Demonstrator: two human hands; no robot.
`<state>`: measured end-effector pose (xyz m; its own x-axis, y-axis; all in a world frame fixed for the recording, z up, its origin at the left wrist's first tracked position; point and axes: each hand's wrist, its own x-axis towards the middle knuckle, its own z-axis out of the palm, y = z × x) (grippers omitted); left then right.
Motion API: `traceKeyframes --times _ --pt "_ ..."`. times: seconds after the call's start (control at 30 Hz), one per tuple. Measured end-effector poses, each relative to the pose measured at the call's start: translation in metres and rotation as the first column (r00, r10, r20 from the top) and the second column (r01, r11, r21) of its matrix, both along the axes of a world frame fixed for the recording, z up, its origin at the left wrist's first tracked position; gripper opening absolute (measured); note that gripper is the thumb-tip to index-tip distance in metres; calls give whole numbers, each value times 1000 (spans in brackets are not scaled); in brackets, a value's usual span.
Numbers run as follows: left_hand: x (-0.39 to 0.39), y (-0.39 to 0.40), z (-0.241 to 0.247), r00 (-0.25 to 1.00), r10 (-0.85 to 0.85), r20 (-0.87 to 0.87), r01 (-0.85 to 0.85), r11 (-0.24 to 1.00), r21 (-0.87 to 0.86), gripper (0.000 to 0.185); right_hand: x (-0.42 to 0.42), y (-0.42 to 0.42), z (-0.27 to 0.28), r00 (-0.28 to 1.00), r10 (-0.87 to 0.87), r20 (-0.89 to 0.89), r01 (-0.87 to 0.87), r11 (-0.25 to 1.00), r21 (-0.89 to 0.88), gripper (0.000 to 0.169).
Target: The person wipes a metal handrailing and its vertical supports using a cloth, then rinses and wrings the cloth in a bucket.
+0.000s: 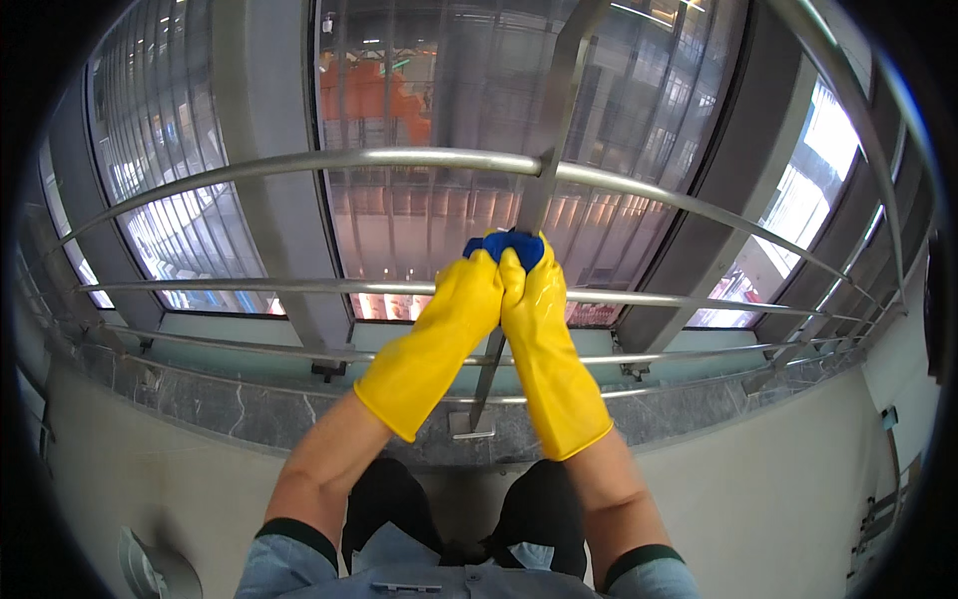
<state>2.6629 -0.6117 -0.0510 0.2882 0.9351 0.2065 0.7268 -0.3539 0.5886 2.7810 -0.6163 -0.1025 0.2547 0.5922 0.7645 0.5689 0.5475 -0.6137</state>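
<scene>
Both of my hands wear long yellow rubber gloves and meet at the upright post of a metal railing. My left hand [471,281] and my right hand [533,273] are side by side, closed on a blue cloth [513,247]. The cloth lies against the flat metal post [540,187], between the thick upper rail [449,157] and the thinner rail [374,286] below it. My fingertips are partly hidden by the cloth and the gloves.
Tall glass panes [479,90] between grey columns stand behind the railing. A dark veined stone curb [224,400] runs under it, where the post's base plate [472,425] sits. On the pale floor at the lower left stands a grey bucket-like container [168,573].
</scene>
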Motion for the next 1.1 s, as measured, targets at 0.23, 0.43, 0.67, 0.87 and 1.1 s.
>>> traceKeyframes --times 0.23,0.43,0.67,0.87,1.1 --pt "-9 -16 58 864 -35 501 52 998 -20 50 -19 -4 80 1000 -9 3 8 982 189 36" --pt "-3 4 -31 996 -32 83 18 985 171 43 -3 1 -18 981 -134 138 97 965 245 55" --pt "-1 -18 -49 800 -371 472 -4 783 623 42 -16 -36 -9 977 184 -107 -160 966 204 53" --pt "3 -62 -132 783 -426 453 -25 706 708 57 -28 -101 -87 956 115 -271 -74 985 155 67" --pt "5 -79 -192 662 -214 718 -39 947 318 64 -34 -113 -139 954 23 -298 -38 998 -45 52"
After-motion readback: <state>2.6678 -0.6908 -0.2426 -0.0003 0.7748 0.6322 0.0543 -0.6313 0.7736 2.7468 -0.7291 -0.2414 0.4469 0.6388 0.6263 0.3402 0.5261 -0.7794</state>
